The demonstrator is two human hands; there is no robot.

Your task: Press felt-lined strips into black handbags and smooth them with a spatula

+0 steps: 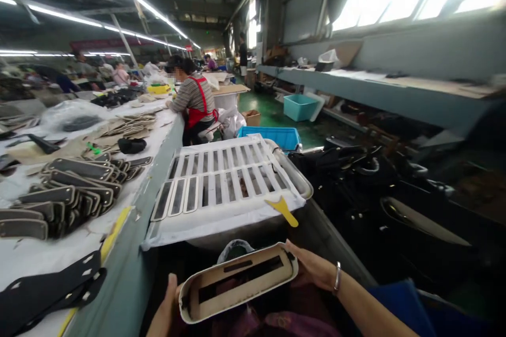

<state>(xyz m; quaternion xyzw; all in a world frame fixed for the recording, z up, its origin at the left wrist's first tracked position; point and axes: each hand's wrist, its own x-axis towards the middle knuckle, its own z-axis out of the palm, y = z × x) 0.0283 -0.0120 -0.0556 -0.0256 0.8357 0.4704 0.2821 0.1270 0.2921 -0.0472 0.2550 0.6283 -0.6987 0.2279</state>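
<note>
Left grip (168, 300) and right grip (314, 268) each clasp one end of the beige slotted panel (253, 289), near a white grid tray (225, 181).

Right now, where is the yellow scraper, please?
In the head view, the yellow scraper lies on the near right corner of the white slotted tray, just beyond the beige panel held between the left hand and the right hand.
</note>
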